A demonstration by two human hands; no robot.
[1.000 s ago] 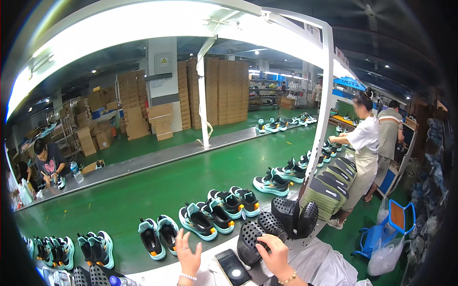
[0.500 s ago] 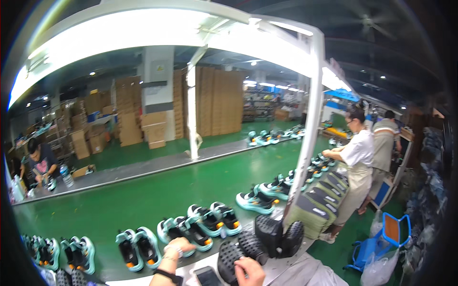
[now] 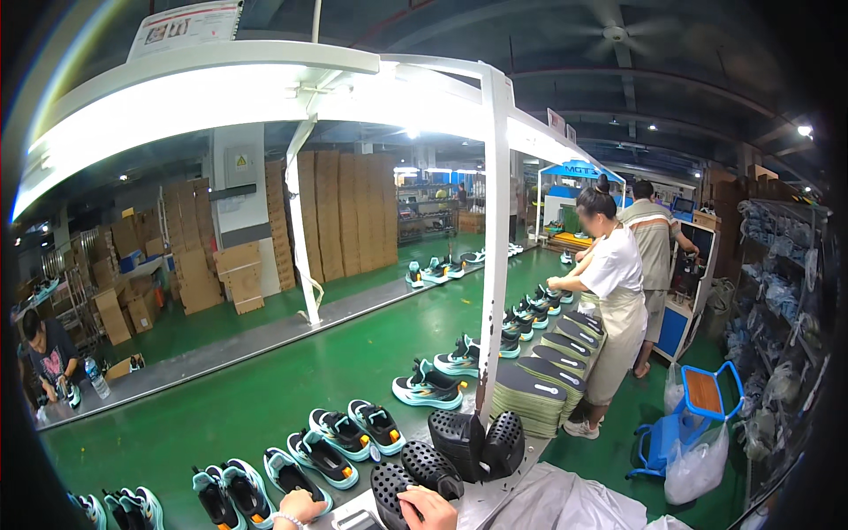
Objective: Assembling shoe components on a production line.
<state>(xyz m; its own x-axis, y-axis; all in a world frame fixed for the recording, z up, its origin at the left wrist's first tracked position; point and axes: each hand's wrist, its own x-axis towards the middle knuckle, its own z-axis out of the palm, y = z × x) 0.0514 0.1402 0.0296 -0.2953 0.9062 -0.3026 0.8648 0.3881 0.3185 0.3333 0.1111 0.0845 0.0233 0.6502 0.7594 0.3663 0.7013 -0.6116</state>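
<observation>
My left hand (image 3: 301, 506), a beaded bracelet at its wrist, is closed over the near end of a black and mint sneaker (image 3: 284, 472) at the belt's near edge. The fingertips are partly hidden. Its mate, another sneaker (image 3: 323, 458), lies just to the right. My right hand (image 3: 427, 509) is over a black perforated clog (image 3: 389, 488), fingers curled together at its edge; what they hold, if anything, does not show. A second perforated clog (image 3: 432, 468) lies beyond it. Between my hands a phone (image 3: 355, 521) is partly visible at the lower edge.
Sneaker pairs line the green belt (image 3: 265, 397). A white post (image 3: 495, 238) rises beside black clogs (image 3: 468, 442). Stacked insoles (image 3: 527, 397) lie in front of a co-worker (image 3: 609, 274). A blue stool (image 3: 685, 424) and white bags stand right; another person (image 3: 53, 353) works far left.
The view has turned right and up, shifting the scene left. My left hand has moved from the right sneaker of the pair onto the left one. My right hand stays by the clog.
</observation>
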